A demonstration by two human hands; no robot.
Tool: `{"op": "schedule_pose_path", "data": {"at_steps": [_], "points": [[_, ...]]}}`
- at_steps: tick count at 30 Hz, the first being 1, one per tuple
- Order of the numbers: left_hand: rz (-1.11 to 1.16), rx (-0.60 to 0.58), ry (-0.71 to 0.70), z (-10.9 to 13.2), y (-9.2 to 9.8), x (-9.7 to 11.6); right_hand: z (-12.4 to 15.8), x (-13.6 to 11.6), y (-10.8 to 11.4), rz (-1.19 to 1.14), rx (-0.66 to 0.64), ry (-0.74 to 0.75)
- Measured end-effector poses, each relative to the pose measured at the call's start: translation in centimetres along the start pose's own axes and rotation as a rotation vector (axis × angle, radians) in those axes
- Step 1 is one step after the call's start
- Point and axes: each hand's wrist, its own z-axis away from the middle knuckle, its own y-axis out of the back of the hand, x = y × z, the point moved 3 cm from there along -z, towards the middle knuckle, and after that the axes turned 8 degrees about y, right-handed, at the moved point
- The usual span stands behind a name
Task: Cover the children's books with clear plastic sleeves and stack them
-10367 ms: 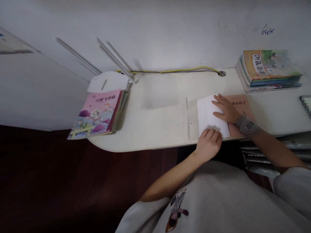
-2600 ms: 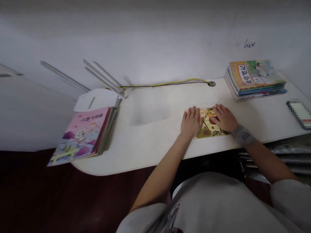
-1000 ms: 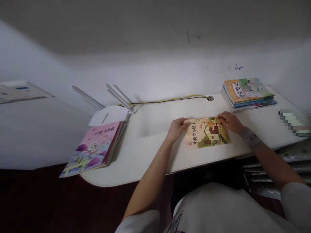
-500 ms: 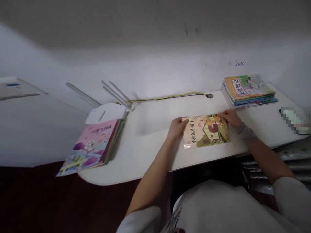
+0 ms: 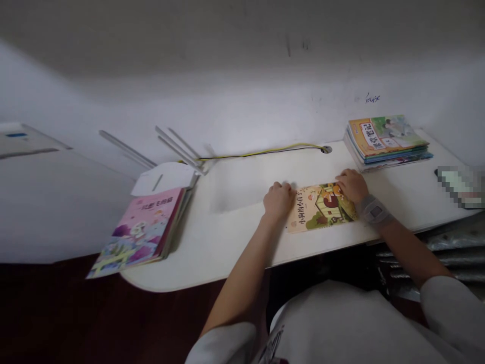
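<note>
A picture book (image 5: pixel 322 208) with a cartoon dog house on its cover lies on the white desk (image 5: pixel 231 242) in front of me. My left hand (image 5: pixel 279 200) is closed at its left edge, fingers curled and the thumb hidden from view. At the upper right corner, my right hand (image 5: pixel 353 186) grips the book, with a grey band around that wrist. Close behind my right hand stands a stack of books (image 5: pixel 388 141) with an orange and green cover on top.
A pile topped by a pink picture book (image 5: pixel 140 227) overhangs the desk's left end, against a white router (image 5: pixel 164 177) with several antennas. A yellow cable (image 5: pixel 261 151) runs along the wall into a desk hole. A blurred-out phone-like object (image 5: pixel 460 187) lies far right.
My left hand has turned, its knuckles now on top and its thumb out of sight. My right hand has shifted slightly left over the cover. The book lies flatter on the desk.
</note>
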Motion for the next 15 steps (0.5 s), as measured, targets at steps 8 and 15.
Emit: {"op": "schedule_pose_path", "data": {"at_steps": [8,15], "points": [[-0.135,0.044,-0.355,0.8,-1.1,3.3,-1.4,-7.7,-0.7,0.02,-0.053,0.29],[-0.146,0.021,-0.337,1.1,-1.9,3.7,-0.3,-4.4,-1.5,-0.019,-0.037,0.257]]}}
